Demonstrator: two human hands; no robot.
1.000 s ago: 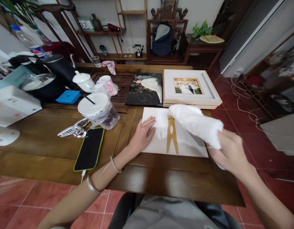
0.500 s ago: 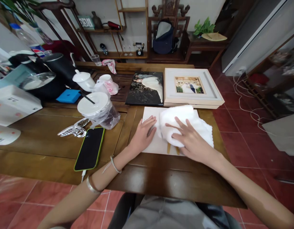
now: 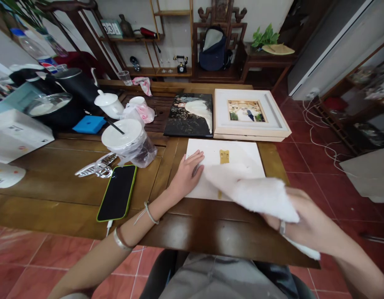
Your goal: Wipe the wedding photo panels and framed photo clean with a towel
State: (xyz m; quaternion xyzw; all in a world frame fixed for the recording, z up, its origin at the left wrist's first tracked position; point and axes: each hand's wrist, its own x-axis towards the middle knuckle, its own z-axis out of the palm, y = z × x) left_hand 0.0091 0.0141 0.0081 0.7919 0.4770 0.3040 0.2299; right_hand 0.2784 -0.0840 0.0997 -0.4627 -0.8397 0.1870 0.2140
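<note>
My left hand lies flat, fingers stretched, on the left edge of a white board on the wooden table. At the right, my right hand grips a white cloth, smeared by motion; the cloth trails leftward over the board and hides part of it. A gold-coloured bracket with small holes shows near the board's upper middle. Behind the board are a dark photo panel and a pale picture frame with a small wedding photo.
Left of my left arm lie a phone on a cable and a lidded cup in a plastic bag. Farther left stand a white teapot, a blue block and a dark pot. Red floor tiles lie beyond the right edge.
My right hand was spread on the cloth over the board; now it grips the cloth and has pulled it right and towards me, uncovering the bracket. My left hand has not moved.
</note>
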